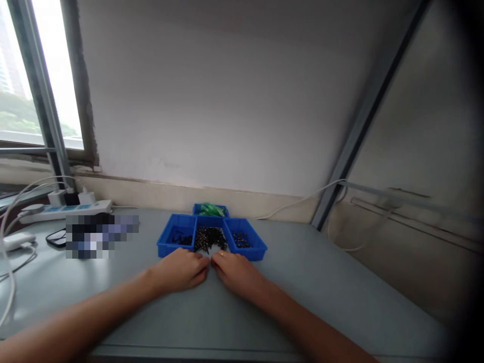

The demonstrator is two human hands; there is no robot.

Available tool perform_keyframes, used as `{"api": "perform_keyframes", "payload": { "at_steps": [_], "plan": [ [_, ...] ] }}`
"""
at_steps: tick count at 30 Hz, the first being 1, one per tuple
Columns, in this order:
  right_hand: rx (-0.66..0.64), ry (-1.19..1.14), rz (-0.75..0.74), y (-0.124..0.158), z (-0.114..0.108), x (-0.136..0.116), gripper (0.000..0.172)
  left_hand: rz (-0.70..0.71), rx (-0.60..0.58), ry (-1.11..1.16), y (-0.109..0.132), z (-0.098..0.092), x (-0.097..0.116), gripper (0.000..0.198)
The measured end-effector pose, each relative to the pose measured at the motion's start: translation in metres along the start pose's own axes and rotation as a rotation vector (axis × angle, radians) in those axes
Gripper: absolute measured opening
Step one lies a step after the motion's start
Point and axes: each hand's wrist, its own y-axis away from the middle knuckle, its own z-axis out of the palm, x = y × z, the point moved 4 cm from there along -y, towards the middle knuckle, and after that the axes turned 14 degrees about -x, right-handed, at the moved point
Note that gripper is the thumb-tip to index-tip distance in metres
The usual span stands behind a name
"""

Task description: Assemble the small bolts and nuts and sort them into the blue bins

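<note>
My left hand (183, 269) and my right hand (236, 272) meet fingertip to fingertip low over the table, just in front of the blue bins. Both have curled fingers; whatever lies between the fingertips is too small or hidden to make out. A tiny gold-coloured spot shows on the right hand's fingers. Right beyond the fingertips spreads a heap of small dark and brassy parts (212, 238), like screws. On its left stands a blue bin (165, 249) with black pieces inside. To its right, another blue bin (257, 253) contains scattered small metallic pieces.
Behind the heap, a blue bin (195, 209) holds green plastic (210, 209). At the left are a white power strip (93, 207) with plugs and cables, a phone-like device (56, 238) and a blurred-out area. A metal post (348, 151) rises at the right.
</note>
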Motion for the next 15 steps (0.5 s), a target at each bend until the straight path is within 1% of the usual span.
{"api": "perform_keyframes", "payload": {
  "at_steps": [5, 11, 15],
  "plan": [
    [0.014, -0.021, -0.073, 0.0039, -0.0039, -0.0041, 0.026, -0.032, -0.016, 0.024, -0.0002, 0.0038, -0.0025, 0.018],
    [0.035, -0.037, -0.136, 0.0062, -0.0089, -0.0085, 0.020, 0.020, -0.023, 0.052, -0.0004, 0.0059, -0.0024, 0.018],
    [0.047, -0.051, -0.149, 0.0065, -0.0098, -0.0072, 0.021, 0.056, -0.017, 0.077, -0.0003, 0.0045, -0.0007, 0.017]
  ]
}}
